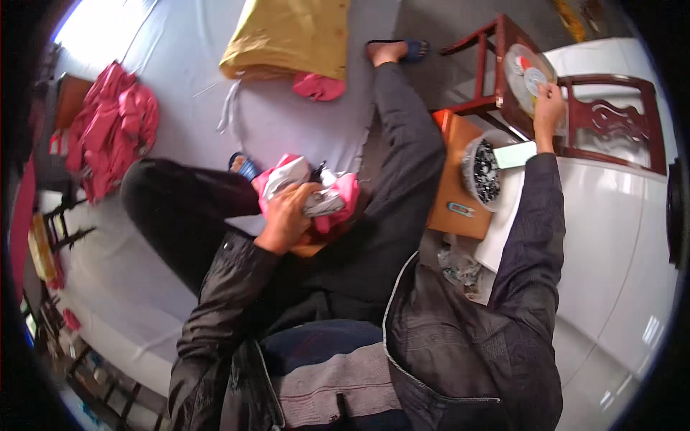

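My left hand [286,217] is closed on a bunched pink garment [347,192] with a silvery-grey lining, which lies between my legs. Some small black and white bits show at the cloth's upper folds. Out to the right, my right hand [549,109] reaches over a round clear tub [519,60] on a dark red wooden chair. Its thumb and fingertips are pinched at the rim of a small white disc [532,77]. A red piece shows in the tub beside the disc.
Beside my right forearm, a clear bowl [468,172] of black and white small parts stands on an orange-brown box [449,208], near a pale green card [514,154]. A yellow sack [287,36] lies ahead on grey sheeting. Pink garments [111,129] are piled at left.
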`<state>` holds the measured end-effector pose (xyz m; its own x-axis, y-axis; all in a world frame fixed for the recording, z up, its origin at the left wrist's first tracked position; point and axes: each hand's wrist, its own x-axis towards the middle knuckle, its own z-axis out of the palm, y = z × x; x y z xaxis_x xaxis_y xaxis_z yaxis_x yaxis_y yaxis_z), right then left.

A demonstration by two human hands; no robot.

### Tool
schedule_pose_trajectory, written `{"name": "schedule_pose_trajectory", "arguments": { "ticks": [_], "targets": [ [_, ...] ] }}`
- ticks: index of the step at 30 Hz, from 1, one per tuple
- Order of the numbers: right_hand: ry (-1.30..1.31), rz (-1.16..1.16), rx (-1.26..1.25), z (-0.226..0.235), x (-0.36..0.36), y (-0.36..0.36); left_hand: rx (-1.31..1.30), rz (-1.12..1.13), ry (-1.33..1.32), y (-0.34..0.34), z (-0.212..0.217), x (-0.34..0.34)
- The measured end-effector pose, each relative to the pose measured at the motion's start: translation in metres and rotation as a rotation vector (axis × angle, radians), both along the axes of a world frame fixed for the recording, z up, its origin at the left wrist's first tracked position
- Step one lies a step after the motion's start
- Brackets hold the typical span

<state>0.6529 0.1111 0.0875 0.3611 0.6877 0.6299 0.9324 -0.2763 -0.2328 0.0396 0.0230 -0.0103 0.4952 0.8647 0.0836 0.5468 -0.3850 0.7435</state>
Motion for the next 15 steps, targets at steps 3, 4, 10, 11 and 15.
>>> {"name": "schedule_pose_trajectory", "arguments": {
  "ticks": [3,4,10,11,15],
  "targets": [
    [0.177,0.084,-0.044,-0.001,-0.109,-0.004,0.058,-0.008,-0.022,-0.002,-0.002,-0.006],
    [0.267,0.159,-0.029,-0.008,-0.144,-0.010,0.052,-0.018,-0.019,-0.002,-0.003,-0.005],
    [1.193,0.573,-0.173,-0.073,-0.383,-0.057,0.069,-0.023,-0.096,-0.004,0.000,-0.011],
    [1.258,0.618,-0.215,-0.085,-0.403,-0.065,0.070,-0.036,-0.088,-0.006,0.002,-0.010],
    [1.773,0.561,-0.250,-0.088,-0.456,-0.084,0.083,-0.001,-0.143,-0.010,0.013,-0.014]
  ]
}}
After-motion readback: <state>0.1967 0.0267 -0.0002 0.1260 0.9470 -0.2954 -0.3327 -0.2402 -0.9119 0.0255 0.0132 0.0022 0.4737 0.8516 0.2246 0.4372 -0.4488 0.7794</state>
